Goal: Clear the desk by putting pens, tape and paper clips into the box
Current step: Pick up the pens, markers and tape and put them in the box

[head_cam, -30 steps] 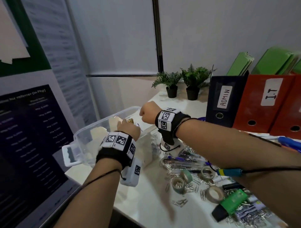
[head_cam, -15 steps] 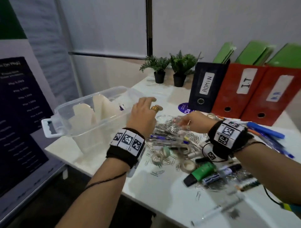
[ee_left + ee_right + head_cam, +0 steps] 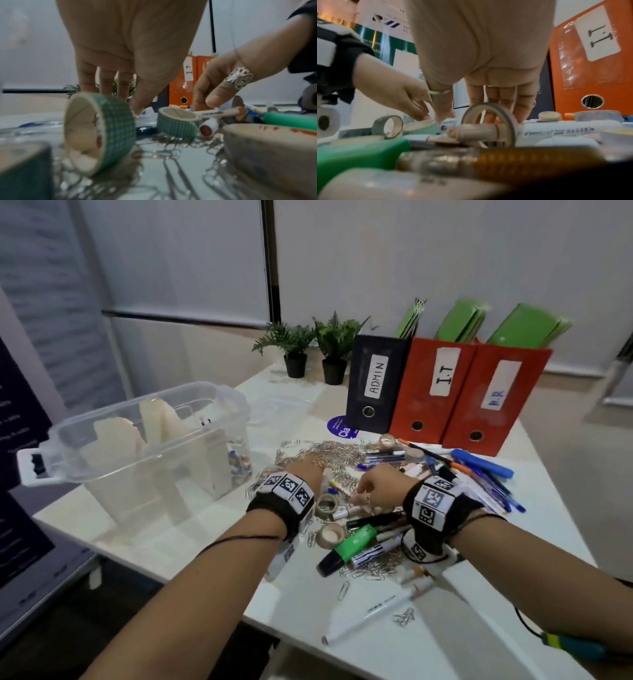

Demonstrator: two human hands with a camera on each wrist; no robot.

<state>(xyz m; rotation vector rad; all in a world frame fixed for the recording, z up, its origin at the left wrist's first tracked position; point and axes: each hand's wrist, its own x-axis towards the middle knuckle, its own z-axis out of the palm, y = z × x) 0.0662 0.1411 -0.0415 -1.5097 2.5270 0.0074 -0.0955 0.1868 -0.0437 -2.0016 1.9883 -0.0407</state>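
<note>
Two hands low over desk clutter, left hand and right hand fingers down, box beside.

Black wristbands with checkered markers, finger rings.

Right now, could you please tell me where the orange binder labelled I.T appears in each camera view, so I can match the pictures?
Head: the orange binder stands at the back of the desk, right of centre, beside the dark binder.
Left wrist: small, centre background, between the two hands.
Right wrist: large, filling the upper right.
Shared landmark: the green highlighter, at right in the left wrist view, lower left in the right wrist view.
</note>
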